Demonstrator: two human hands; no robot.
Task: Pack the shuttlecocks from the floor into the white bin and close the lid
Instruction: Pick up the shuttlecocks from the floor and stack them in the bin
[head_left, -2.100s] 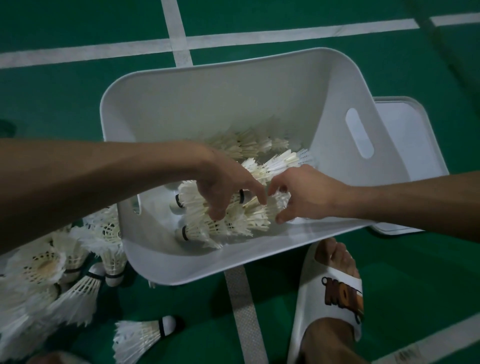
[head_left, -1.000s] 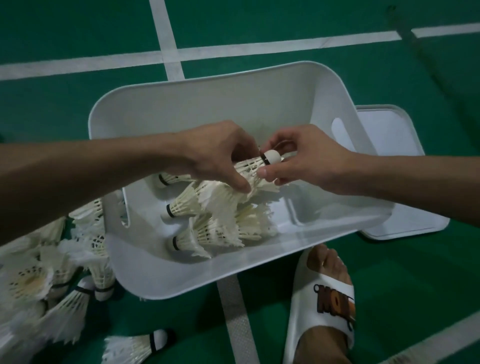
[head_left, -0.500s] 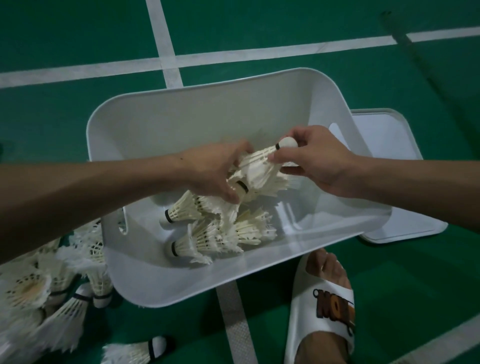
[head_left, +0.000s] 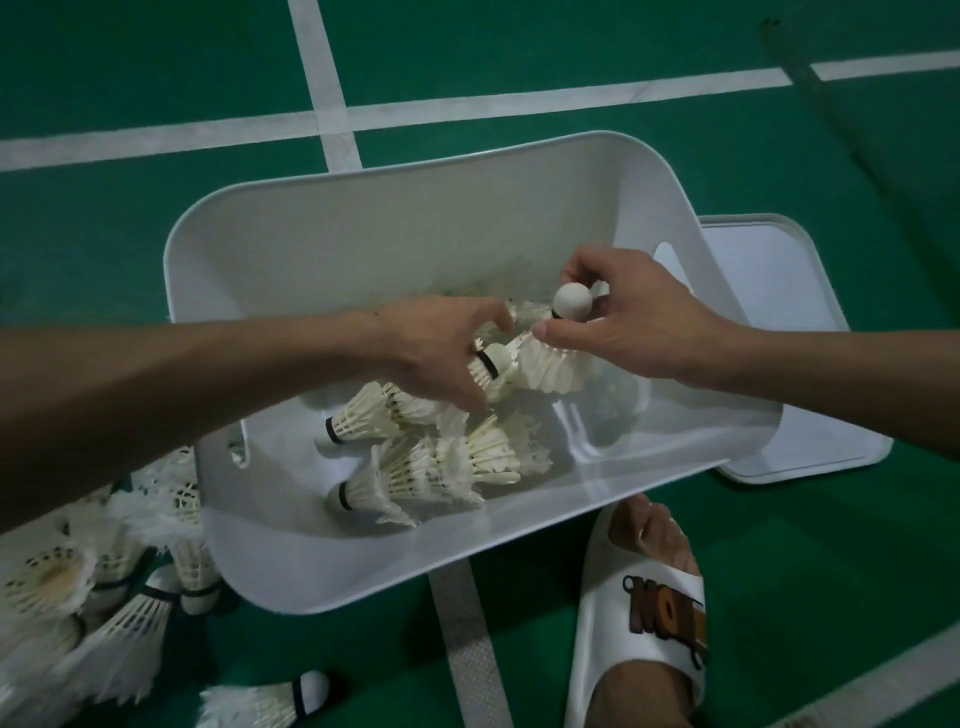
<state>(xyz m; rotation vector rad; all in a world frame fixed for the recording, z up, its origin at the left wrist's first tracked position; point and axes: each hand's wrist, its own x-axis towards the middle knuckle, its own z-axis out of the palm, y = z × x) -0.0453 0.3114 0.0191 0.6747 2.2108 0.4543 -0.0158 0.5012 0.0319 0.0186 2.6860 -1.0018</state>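
Observation:
The white bin (head_left: 363, 249) stands open on the green court floor. Several white feather shuttlecocks (head_left: 431, 462) lie on its bottom. Both hands are inside it. My right hand (head_left: 628, 322) pinches a shuttlecock (head_left: 563, 332) by its round cork, feathers pointing down. My left hand (head_left: 436, 348) grips another shuttlecock (head_left: 491, 366) with a black band, right beside it. The bin's white lid (head_left: 795, 364) lies flat on the floor behind the bin's right side. A pile of loose shuttlecocks (head_left: 98, 597) lies on the floor at the lower left.
My foot in a white slipper (head_left: 644, 623) stands just in front of the bin at the lower right. One shuttlecock (head_left: 265, 704) lies alone near the bottom edge. White court lines (head_left: 332, 114) cross the floor beyond the bin.
Both hands rose from the bin's bottom with nested shuttlecocks. They have pulled them apart: the right hand now holds one by its cork, the left keeps another.

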